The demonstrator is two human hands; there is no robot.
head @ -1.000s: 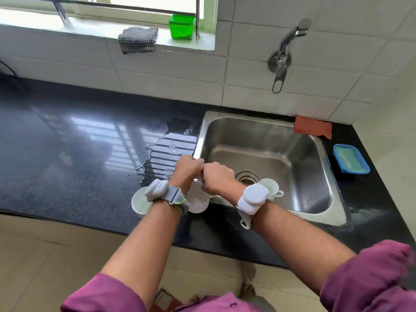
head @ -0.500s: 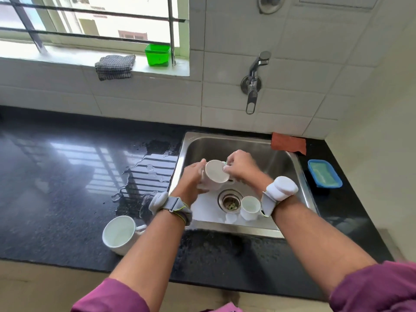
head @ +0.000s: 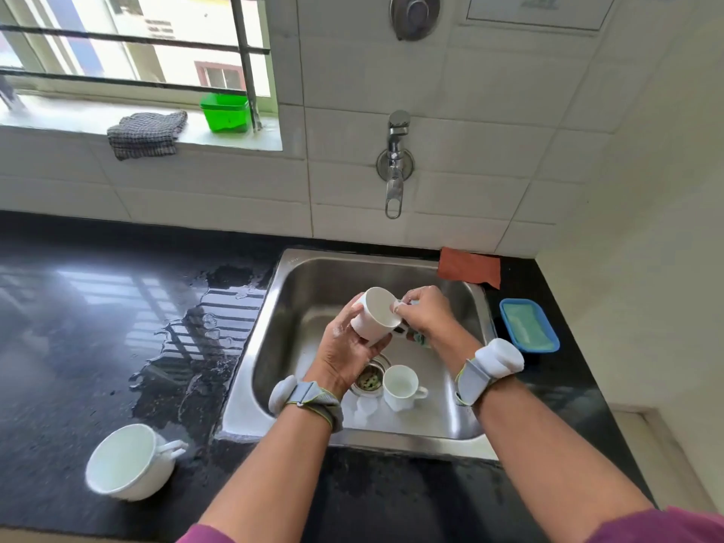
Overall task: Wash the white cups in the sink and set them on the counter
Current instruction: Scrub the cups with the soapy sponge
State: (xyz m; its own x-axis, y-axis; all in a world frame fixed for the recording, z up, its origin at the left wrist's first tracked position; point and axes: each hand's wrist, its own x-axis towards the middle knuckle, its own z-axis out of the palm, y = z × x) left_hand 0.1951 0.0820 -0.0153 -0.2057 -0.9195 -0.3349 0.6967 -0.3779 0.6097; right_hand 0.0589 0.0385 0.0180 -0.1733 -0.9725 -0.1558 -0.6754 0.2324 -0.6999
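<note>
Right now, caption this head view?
Left hand and right hand hold a white cup over the sink; second cup inside, third cup on the counter.

Source: daylight came through the window (head: 129, 52) at upper left, its panes blown out almost to white.
Level: bright and even across the tiled wall (head: 489, 111).
Glare: the wet black counter (head: 78, 327) mirrored the window bars as pale stripes (broken where water lay); the steel sink (head: 313, 276) carried soft highlights.
Shadows: weak and soft-edged; the sink's far wall was darker than its floor.
Distortion: wide-angle bending curved tile lines toward the borders.
Sharpness: slightly soft overall, and the buildings outside were blurred.
</note>
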